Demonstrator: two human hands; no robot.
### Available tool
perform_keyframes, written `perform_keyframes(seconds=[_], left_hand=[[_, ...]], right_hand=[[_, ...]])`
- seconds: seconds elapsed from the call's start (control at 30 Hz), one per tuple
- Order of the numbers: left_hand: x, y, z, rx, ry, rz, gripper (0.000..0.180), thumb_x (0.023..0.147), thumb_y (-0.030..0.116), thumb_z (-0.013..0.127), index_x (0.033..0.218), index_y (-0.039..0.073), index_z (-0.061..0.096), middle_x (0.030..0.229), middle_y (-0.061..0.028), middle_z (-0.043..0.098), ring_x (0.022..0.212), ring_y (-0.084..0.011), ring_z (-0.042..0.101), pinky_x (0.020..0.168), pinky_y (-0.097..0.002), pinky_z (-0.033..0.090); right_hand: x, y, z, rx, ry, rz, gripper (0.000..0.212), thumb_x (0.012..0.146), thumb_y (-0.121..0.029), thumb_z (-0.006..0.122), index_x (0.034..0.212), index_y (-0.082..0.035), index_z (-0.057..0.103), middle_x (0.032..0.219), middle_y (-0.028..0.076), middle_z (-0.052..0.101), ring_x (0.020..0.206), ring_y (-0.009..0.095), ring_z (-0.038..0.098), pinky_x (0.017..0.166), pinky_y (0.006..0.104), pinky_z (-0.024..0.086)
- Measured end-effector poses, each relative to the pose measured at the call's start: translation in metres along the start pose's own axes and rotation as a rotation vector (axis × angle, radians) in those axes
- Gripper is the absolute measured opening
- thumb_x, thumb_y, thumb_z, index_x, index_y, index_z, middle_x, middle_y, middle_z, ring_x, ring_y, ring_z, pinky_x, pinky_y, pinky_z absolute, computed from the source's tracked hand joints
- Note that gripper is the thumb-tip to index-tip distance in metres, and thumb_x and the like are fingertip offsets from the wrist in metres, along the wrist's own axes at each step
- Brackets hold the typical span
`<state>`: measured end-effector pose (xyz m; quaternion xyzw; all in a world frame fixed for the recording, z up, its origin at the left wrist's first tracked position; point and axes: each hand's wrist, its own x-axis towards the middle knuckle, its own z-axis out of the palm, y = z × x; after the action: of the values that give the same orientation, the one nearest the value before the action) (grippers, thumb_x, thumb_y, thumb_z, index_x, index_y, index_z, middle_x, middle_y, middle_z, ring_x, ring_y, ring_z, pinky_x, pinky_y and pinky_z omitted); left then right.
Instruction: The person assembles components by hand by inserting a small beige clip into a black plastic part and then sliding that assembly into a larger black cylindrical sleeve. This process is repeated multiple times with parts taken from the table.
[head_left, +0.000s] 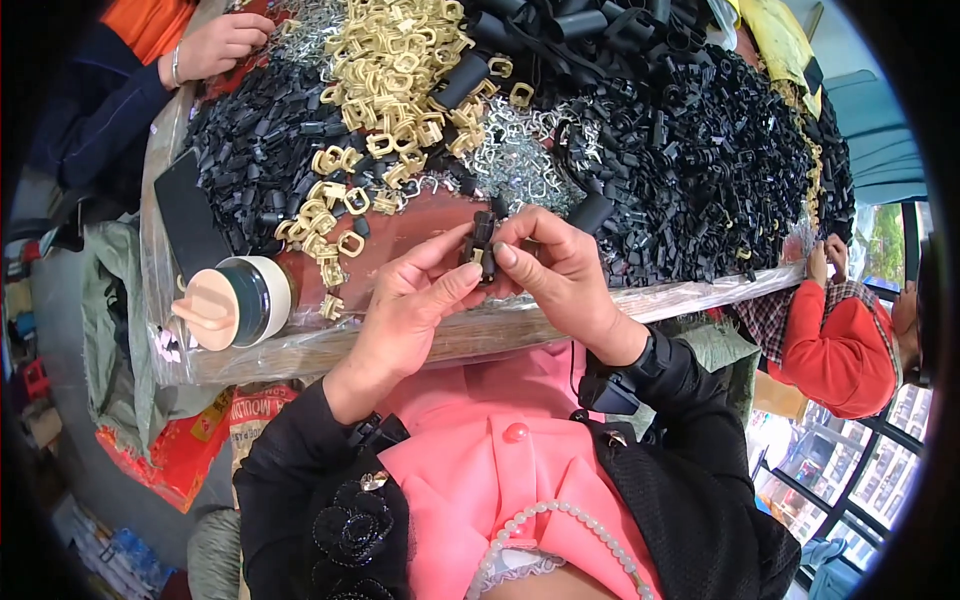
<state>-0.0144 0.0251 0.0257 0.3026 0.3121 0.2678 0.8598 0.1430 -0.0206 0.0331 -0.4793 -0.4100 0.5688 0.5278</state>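
Note:
Between both hands, just above the table's near edge, is a small black plastic part (482, 240) with a bit of gold showing on it. My left hand (415, 300) pinches it from the left, thumb along its lower end. On its other side, my right hand (565, 280) closes on it with thumb and fingertips. The fingers partly cover the part, so its full shape is hidden. Behind the hands lie loose gold-coloured plastic buckle rings (395, 60), small silver metal clips (520, 150) and a wide heap of small black plastic pieces (690, 170).
A jar with a pink handled lid (215, 305) stands at the table's left corner, near a flat black slab (200, 215). Black cylinders (590, 25) lie at the back. Co-workers' hands reach in at the far left (225, 45) and right (828, 260). Plastic film wraps the table edge (500, 335).

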Motion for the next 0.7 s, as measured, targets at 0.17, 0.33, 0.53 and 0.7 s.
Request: perform_keyframes(seconds=[0.17, 0.33, 0.53, 0.7], left_hand=[[0.007, -0.002, 0.009, -0.015, -0.012, -0.001, 0.043, 0.080, 0.013, 0.058, 0.119, 0.002, 0.043, 0.098, -0.0038, 0.056, 0.084, -0.0084, 0.053, 0.073, -0.0220, 0.045], [0.008, -0.008, 0.012, 0.092, -0.039, 0.031, 0.044, 0.080, 0.014, 0.058, 0.119, 0.001, 0.043, 0.096, -0.0030, 0.056, 0.080, -0.0071, 0.052, 0.071, -0.0207, 0.043], [0.006, -0.010, 0.009, 0.266, -0.120, 0.055, 0.042, 0.082, 0.016, 0.056, 0.117, -0.002, 0.043, 0.092, -0.0036, 0.057, 0.076, -0.0068, 0.051, 0.069, -0.0202, 0.043], [0.006, -0.004, -0.006, 0.233, -0.094, -0.008, 0.038, 0.082, 0.015, 0.055, 0.114, -0.002, 0.043, 0.094, -0.0083, 0.057, 0.076, -0.0112, 0.054, 0.067, -0.0222, 0.044]], right_hand=[[-0.003, 0.002, -0.003, -0.181, 0.081, -0.097, 0.010, 0.082, -0.008, 0.053, 0.085, 0.000, 0.048, 0.075, 0.002, 0.051, 0.059, 0.005, 0.051, 0.048, 0.0173, 0.040], [-0.006, 0.009, -0.014, -0.575, 0.055, -0.410, 0.010, 0.080, -0.006, 0.056, 0.083, 0.000, 0.049, 0.075, 0.003, 0.050, 0.060, 0.006, 0.049, 0.047, 0.0185, 0.038], [-0.013, 0.010, -0.026, -0.671, 0.075, -0.530, 0.013, 0.075, -0.003, 0.059, 0.085, -0.001, 0.050, 0.077, 0.007, 0.051, 0.062, 0.013, 0.050, 0.050, 0.0228, 0.038], [-0.006, -0.011, -0.070, -1.464, 0.035, -0.519, 0.031, 0.066, -0.008, 0.063, 0.095, -0.005, 0.052, 0.095, 0.008, 0.050, 0.087, 0.025, 0.048, 0.074, 0.0345, 0.036]])
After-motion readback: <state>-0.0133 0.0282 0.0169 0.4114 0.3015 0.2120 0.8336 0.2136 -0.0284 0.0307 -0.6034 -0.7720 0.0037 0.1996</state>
